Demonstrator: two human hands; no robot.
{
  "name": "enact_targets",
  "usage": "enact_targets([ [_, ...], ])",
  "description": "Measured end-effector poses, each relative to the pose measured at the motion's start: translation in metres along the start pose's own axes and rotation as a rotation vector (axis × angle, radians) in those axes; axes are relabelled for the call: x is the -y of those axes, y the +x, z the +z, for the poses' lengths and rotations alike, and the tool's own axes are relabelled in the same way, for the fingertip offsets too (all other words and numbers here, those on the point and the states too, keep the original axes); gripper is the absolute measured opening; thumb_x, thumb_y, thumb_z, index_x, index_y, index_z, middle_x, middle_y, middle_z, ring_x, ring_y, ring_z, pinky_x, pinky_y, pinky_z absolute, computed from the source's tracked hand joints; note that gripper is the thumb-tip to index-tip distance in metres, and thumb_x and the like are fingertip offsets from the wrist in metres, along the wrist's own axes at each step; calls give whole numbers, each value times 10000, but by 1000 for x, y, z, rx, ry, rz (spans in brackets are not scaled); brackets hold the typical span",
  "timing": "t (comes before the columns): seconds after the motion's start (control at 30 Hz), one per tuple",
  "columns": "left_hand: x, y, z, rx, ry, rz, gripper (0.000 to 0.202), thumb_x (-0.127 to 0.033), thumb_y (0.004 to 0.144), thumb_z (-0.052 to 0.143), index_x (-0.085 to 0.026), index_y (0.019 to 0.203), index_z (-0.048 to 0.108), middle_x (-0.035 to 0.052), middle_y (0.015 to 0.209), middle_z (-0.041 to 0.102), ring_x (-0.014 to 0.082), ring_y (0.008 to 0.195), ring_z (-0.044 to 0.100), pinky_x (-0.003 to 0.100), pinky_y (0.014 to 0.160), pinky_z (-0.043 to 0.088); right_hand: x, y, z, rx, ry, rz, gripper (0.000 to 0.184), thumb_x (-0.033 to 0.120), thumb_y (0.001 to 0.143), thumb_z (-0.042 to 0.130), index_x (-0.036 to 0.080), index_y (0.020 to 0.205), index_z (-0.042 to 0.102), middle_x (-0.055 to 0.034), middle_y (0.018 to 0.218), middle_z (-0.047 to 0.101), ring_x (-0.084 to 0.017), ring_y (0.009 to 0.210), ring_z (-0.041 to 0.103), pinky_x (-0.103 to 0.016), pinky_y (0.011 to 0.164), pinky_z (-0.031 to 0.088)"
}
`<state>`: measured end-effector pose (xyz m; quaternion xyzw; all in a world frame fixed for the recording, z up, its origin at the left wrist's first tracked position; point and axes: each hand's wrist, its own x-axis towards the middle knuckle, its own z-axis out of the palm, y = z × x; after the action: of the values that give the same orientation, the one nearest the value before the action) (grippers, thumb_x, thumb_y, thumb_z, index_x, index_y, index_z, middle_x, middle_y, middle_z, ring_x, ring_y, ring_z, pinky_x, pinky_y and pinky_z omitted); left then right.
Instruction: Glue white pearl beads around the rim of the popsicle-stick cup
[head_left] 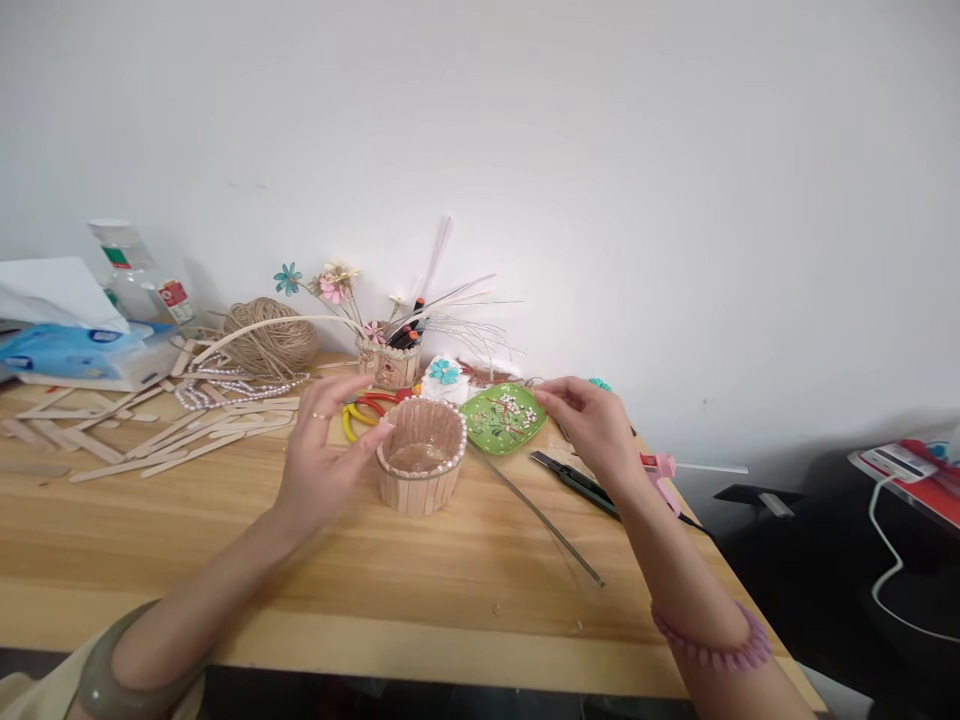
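A round pot (418, 490) made of craft sticks, with a pearl-like trim around its rim, stands upright on the table. Beside it on the left is my left hand (322, 450), fingers apart, the thumb tip at or just over the rim; contact is hard to tell. My right hand (585, 420) pinches the right corner of a green dish (487, 430) that holds small white and reddish bits. In front of the dish lies a thin greyish stick (547, 520). A box cutter (576, 482) rests below my right hand.
Loose craft sticks (187, 440), a bead string (202, 390), a twine ball (270, 340) and a tissue pack (82, 350) occupy the left. Behind stand a flower-filled pot (388, 368) and yellow-red pliers (360, 410). A pink glue gun (664, 480) sits near the right edge.
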<state>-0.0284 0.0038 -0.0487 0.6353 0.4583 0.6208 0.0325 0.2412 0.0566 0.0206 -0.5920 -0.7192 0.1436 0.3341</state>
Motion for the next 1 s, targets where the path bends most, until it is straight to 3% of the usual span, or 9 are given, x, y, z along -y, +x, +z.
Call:
enact_targets([
  [0.1, -29, -10, 0, 133, -29, 311, 91, -167, 882, 633, -221, 954, 650, -18, 776, 693, 115, 727, 656, 216, 742, 513, 18, -43, 6, 186, 565, 41, 307, 463, 700, 734, 174, 670, 635, 8, 626, 612, -103, 560, 498, -232, 542, 406],
  [0.17, -51, -19, 2, 276, -98, 403, 102, -253, 878, 655, -192, 961, 652, 9, 757, 708, 119, 662, 663, 196, 642, 520, 27, -72, 17, 359, 774, 136, 376, 481, 613, 807, 175, 588, 591, 38, 550, 542, -81, 519, 432, -220, 521, 373],
  [0.23, -70, -28, 6, 359, -188, 349, 149, -295, 908, 607, -167, 965, 658, 40, 751, 705, 125, 659, 672, 186, 620, 531, 31, -95, 29, 480, 886, 235, 440, 511, 544, 845, 170, 551, 568, 46, 524, 516, -70, 505, 400, -213, 506, 342],
  [0.33, -85, -41, 11, 397, -317, 269, 181, -250, 947, 536, -158, 893, 682, 44, 688, 673, 114, 614, 648, 174, 590, 522, 29, -118, 41, 489, 950, 306, 503, 584, 515, 836, 166, 515, 556, 47, 490, 484, -64, 481, 368, -208, 475, 308],
  [0.53, -87, -63, 17, 369, -383, 106, 104, -140, 873, 632, -153, 813, 716, 38, 636, 666, 121, 593, 616, 192, 574, 506, 19, -138, 43, 331, 719, 100, 509, 596, 765, 664, 162, 499, 641, 3, 465, 543, -76, 416, 409, -208, 425, 326],
  [0.67, -81, -75, 20, 369, -422, -139, 125, -73, 783, 672, -184, 767, 728, 15, 668, 697, 116, 622, 650, 178, 607, 519, 1, -143, 29, 258, 464, -80, 435, 480, 867, 592, 179, 567, 686, -20, 518, 615, -118, 484, 537, -220, 487, 395],
  [0.87, -64, -83, 26, 476, -499, -610, 61, -151, 697, 639, -181, 671, 685, 16, 685, 687, 155, 675, 655, 236, 663, 549, -101, -105, -42, -477, 157, 341, 379, 575, 745, 629, 196, 734, 607, -18, 678, 602, -180, 663, 571, -278, 619, 456],
  [0.93, -60, -82, 29, 510, -530, -740, 29, -198, 684, 666, -179, 668, 680, 22, 693, 688, 168, 682, 647, 249, 662, 536, -137, -87, -65, -522, 44, 433, 501, 607, 663, 656, 188, 928, 581, -74, 888, 630, -249, 856, 610, -353, 750, 481],
  [1.0, -58, -82, 31, 516, -555, -827, 71, -250, 674, 698, -180, 675, 687, 27, 703, 691, 175, 681, 637, 252, 646, 515, -161, -73, -77, -425, -40, 501, 605, 584, 537, 729, 159, 944, 592, -140, 957, 638, -338, 976, 604, -446, 844, 467],
])
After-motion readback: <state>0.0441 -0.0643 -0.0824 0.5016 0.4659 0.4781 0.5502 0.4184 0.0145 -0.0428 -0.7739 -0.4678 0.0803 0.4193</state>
